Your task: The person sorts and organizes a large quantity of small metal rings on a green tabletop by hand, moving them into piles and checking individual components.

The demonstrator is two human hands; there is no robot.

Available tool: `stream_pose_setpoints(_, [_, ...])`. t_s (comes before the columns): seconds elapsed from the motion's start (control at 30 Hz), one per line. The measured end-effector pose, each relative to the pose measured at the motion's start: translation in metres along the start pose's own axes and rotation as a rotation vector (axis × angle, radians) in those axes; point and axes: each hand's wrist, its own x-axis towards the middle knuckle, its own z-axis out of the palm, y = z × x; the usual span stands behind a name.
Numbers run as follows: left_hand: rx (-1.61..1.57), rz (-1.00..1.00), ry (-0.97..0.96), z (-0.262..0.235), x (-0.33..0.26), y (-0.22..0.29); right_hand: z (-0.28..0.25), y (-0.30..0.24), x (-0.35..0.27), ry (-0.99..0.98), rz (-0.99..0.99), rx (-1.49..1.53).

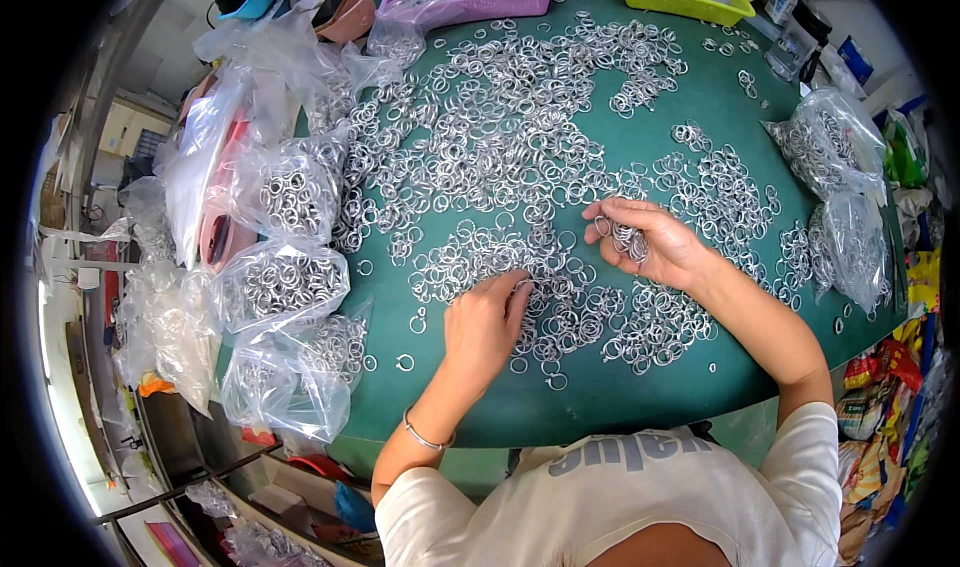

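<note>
Both hands work over the green bench (620,397): left hand (487,325) pinches among loose metal rings (500,157), right hand (650,242) cups a small bunch of rings (630,239). Clear ring-filled bags (285,282) lie left.

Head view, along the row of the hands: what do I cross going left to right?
Clear bags of rings → lone loose ring → left hand on the ring pile → right hand cupping rings → bagged rings at the table's right edge.
</note>
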Motion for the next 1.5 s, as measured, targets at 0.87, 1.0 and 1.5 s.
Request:
stream_pose_setpoints(0.87, [-0.071, 0.000, -0.030, 0.009, -0.001, 0.009, 0.005, 0.004, -0.008, -0.070, 0.043, 0.134])
stream_pose_setpoints(1.0, [-0.076, -0.001, -0.033, 0.010, -0.001, 0.008, 0.005, 0.004, -0.008, -0.057, 0.038, 0.116])
stream_pose_setpoints(1.5, [-0.075, -0.048, -0.015, 0.008, -0.001, 0.007, -0.001, 0.013, 0.009, 0.125, -0.573, -0.783])
